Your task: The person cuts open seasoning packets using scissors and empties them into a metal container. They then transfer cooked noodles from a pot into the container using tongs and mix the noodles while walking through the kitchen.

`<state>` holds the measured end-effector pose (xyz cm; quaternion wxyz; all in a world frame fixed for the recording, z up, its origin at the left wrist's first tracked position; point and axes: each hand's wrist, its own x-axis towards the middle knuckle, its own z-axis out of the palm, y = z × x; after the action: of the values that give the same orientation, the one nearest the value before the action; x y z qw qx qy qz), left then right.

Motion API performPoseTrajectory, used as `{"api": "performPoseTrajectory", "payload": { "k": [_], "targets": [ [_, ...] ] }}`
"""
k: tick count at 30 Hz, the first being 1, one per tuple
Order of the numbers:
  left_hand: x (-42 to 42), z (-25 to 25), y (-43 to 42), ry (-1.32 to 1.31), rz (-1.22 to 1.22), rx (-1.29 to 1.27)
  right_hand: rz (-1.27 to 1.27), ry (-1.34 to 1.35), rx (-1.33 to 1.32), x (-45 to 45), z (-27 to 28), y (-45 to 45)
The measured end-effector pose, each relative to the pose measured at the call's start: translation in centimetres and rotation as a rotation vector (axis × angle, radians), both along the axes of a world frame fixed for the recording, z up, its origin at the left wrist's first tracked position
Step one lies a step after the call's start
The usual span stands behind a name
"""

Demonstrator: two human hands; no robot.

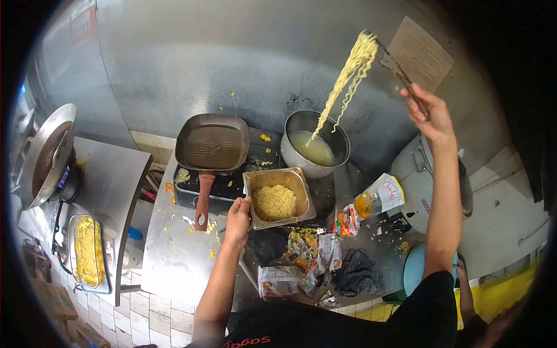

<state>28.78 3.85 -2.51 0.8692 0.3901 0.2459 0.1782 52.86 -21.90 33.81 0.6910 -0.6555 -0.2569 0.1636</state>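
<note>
The container (299, 178) holds noodles (274, 203); behind it to the left sits a frying pan (212, 142), behind it to the right a pot (304, 167). Before it, wrappers (303, 245) lie on the tabletop (174, 258); right of it comes a pouch (387, 195), then a cooker (422, 200).

Lettering on a pouch and a shirt, with smaller print around the counter (174, 261).
The pouch (387, 195) bears a slanted red brand name that looks like "Sovia"; the black shirt (348, 322) shows red letters beginning "Saga", the rest cut off. Red lettering on the big pale cooker (409, 191), lines on the orange-headed wall sheet (422, 53), the red-framed sign (82, 26) and print on the crumpled packets (277, 282) are too small or blurred to read.
</note>
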Motion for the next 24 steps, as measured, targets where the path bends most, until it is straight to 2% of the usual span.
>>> {"api": "performPoseTrajectory", "payload": {
  "k": [3,5,6,8,9,10,12,13,16,19,21,24],
  "targets": [
    [0.0,-0.4,0.3,-0.016,-0.011,0.013,0.018,-0.049,-0.026,-1.4,0.7,0.2],
    [-0.3,0.1,0.4,-0.014,-0.061,-0.013,0.059,-0.253,-0.291,-1.4,0.3,0.0],
    [-0.5,0.7,0.4,-0.010,-0.056,-0.017,0.065,-0.249,-0.294,-1.9,-0.2,0.3],
    [-1.0,2.0,0.5,0.048,-0.102,-0.023,0.148,-0.324,-0.776,-3.7,-1.7,1.7],
    [-1.0,1.9,0.5,0.050,-0.101,-0.025,0.227,-0.514,-0.905,-4.1,-3.9,2.7],
    [-1.0,1.8,0.6,0.051,-0.112,-0.015,0.265,-0.531,-1.101,-6.4,-4.7,4.6],
    [-1.0,1.7,0.5,0.058,-0.126,-0.003,0.403,-0.931,-1.349,-8.0,-8.9,6.6],
    [-1.0,1.9,0.3,0.056,-0.115,-0.007,0.452,-0.928,-1.519,-9.5,-9.5,8.1],
    [-0.8,1.4,0.5,0.052,-0.098,-0.001,0.512,-1.082,-1.592,-10.1,-9.9,9.1],
    [-0.9,0.9,0.6,0.059,-0.092,-0.007,0.373,-1.077,-1.444,-9.2,-6.7,8.3],
    [-0.7,0.9,0.7,0.054,-0.093,-0.013,0.144,-1.022,-1.338,-7.2,-4.6,7.3],
    [-0.9,1.2,0.6,0.081,-0.067,-0.014,-0.014,-0.875,-1.504,-2.4,-4.0,6.7]
  ]
}}
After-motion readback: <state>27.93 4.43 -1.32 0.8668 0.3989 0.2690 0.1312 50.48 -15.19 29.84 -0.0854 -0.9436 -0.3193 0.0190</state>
